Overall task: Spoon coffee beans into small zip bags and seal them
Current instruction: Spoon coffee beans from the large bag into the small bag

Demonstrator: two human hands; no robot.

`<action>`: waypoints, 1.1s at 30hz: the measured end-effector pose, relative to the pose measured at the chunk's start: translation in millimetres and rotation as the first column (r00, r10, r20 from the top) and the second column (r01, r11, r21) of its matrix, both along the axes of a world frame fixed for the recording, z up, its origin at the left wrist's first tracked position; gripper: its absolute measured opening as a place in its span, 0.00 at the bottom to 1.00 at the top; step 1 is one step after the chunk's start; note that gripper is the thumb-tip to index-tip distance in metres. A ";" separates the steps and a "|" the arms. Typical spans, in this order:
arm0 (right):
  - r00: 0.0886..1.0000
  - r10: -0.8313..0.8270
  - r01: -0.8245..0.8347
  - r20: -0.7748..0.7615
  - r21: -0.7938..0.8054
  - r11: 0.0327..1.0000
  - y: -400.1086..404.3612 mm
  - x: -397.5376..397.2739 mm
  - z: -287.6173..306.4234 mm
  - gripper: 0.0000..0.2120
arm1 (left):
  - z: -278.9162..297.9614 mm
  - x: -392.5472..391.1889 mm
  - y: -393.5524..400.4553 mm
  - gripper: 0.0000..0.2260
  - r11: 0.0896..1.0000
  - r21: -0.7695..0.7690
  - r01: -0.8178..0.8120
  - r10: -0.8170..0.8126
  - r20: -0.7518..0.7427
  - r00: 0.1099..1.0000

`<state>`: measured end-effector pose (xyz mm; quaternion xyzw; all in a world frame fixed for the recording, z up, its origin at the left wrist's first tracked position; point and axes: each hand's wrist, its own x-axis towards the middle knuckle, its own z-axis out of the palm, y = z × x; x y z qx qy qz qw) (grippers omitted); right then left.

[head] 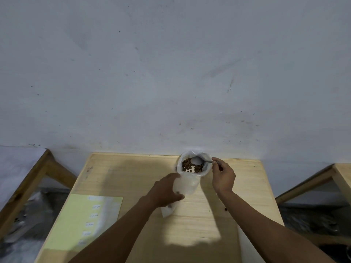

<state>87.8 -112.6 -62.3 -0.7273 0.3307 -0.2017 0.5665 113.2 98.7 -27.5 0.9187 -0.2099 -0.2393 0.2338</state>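
A white container lined with plastic (191, 174) stands at the far edge of the wooden table (133, 179), with brown coffee beans (187, 165) inside. My right hand (223, 176) grips a metal spoon (198, 160) whose bowl sits in the container over the beans. My left hand (166, 189) holds a small clear zip bag (185, 187) just in front of the container; a few beans show through it.
A pale yellow sheet (76, 221) with a column of small clear bags lies at the table's near left. One loose bean (225, 209) lies on the table at the right. Wooden frames stand to the left (28, 188) and right (322, 179).
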 end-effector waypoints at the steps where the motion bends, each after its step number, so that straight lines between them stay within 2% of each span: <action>1: 1.000 0.021 -0.021 -0.017 -0.006 1.000 0.4 0.7 -3.4 0.08 | 0.3 1.1 -1.7 0.35 1.000 -0.001 0.001 -0.001 -0.006 1.000; 4: 0.993 0.085 -0.081 -0.084 0.049 0.995 3.8 1.3 -7.0 0.08 | -0.4 3.8 -5.2 0.35 1.000 -0.002 -0.006 0.006 -0.019 1.000; 8: 0.980 0.119 -0.080 -0.159 0.236 0.968 8.7 1.5 -12.8 0.09 | -2.3 4.1 -6.0 0.35 1.000 -0.020 -0.021 0.021 -0.020 1.000; 12: 0.984 0.017 0.052 -0.175 0.382 0.923 3.3 -2.3 -5.9 0.08 | -3.8 1.7 -3.7 0.34 0.999 -0.037 -0.034 0.033 -0.008 0.999; 15: 0.991 -0.033 0.087 -0.129 0.437 0.895 -5.9 -6.5 8.3 0.08 | -3.8 1.1 -0.5 0.34 0.998 -0.041 -0.053 0.054 0.031 0.998; 20: 0.997 -0.070 0.070 -0.018 0.477 0.876 -19.0 -15.3 33.5 0.08 | -5.8 6.3 7.7 0.34 0.996 -0.007 -0.094 0.094 0.078 0.993; 25: 0.996 -0.034 -0.009 0.085 0.461 0.887 -16.9 -29.3 59.1 0.08 | 0.9 16.7 5.9 0.35 0.992 0.002 -0.128 0.127 0.115 0.985; 33: 0.986 -0.006 -0.069 0.168 0.437 0.897 -2.6 -42.5 69.7 0.07 | 9.4 26.0 2.6 0.36 0.990 0.027 -0.139 0.134 0.142 0.981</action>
